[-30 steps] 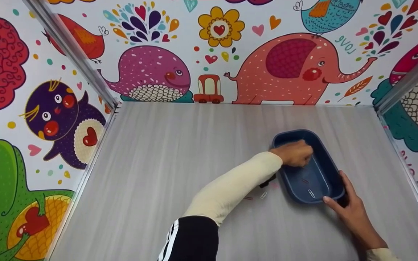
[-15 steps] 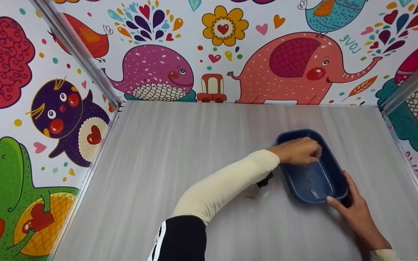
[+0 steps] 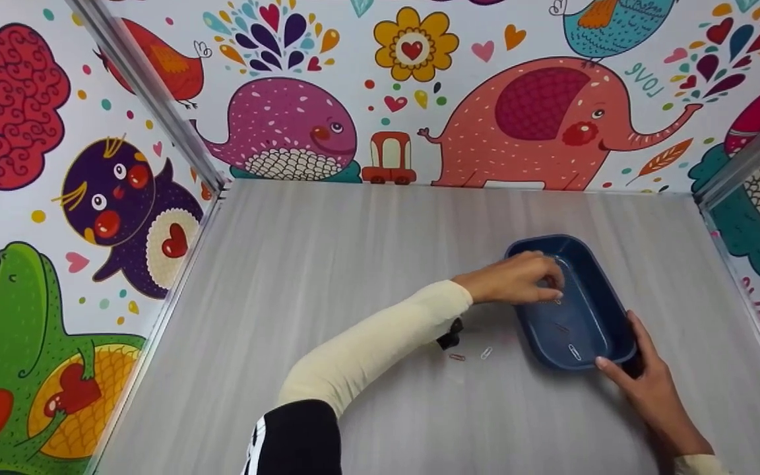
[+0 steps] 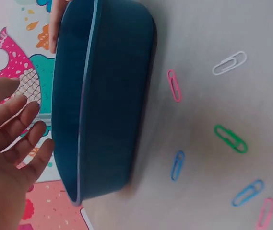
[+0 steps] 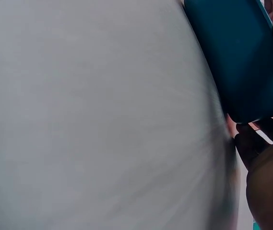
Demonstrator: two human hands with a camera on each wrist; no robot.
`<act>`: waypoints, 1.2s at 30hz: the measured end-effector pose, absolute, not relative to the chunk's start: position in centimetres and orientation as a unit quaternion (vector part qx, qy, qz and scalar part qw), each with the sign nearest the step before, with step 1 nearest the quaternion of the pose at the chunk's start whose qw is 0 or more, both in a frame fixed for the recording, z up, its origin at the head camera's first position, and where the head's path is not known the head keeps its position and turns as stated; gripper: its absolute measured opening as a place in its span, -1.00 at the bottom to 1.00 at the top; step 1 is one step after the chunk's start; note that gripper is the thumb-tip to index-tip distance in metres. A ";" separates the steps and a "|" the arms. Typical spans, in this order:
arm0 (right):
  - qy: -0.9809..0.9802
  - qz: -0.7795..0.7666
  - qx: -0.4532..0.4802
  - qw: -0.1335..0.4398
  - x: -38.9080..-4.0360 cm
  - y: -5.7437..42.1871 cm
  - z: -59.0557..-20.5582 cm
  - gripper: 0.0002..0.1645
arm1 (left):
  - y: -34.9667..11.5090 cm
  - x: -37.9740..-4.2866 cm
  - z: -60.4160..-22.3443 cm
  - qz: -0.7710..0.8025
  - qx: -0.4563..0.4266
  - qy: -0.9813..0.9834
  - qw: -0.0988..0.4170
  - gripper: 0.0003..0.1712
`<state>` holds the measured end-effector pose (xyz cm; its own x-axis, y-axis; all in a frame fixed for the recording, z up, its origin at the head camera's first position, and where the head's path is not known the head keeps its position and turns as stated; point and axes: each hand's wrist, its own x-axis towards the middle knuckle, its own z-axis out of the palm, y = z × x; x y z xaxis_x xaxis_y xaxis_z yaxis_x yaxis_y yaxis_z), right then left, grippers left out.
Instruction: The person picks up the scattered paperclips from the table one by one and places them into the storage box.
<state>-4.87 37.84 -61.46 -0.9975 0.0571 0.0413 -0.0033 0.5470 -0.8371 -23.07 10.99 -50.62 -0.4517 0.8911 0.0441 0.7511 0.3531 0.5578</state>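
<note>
A dark blue plastic tub (image 3: 607,297) stands on the table at the right in the head view. Over its left side hangs my left hand (image 3: 518,277), fingers loosely bent and apart; the left wrist view shows that hand (image 4: 11,139) holding nothing. My right hand (image 3: 650,379) grips the tub's near right corner, thumb at the rim and fingers round the outside. Inside the tub lie a white paper clip (image 3: 574,351), a reddish paper clip (image 3: 561,326) and a small yellowish one (image 3: 557,301) near my left thumb.
Left of the tub, several coloured paper clips lie on the grey table, among them a green paper clip (image 4: 230,139), a pink paper clip (image 4: 174,86) and a white paper clip (image 4: 230,63). Printed panels (image 3: 301,125) wall the table at the back and sides.
My left hand has drawn back leftward over the tub, and its fingers have loosened from a tighter curl. The right hand keeps its grip on the tub. The head view has shifted slightly.
</note>
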 end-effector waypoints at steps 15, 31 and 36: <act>-0.883 0.469 -0.022 0.024 -5.3 37.4 -61.7 0.28 | 5.5 -22.4 -52.2 0.388 0.441 0.804 0.092 -0.75; -0.872 0.488 0.009 0.041 -5.3 36.9 -61.7 0.26 | 0.8 -21.1 -55.6 0.477 0.370 0.794 0.071 -0.79; -0.871 0.488 0.010 0.046 -5.2 36.9 -61.7 0.26 | -1.3 -20.4 -57.1 0.518 0.322 0.789 0.072 -0.76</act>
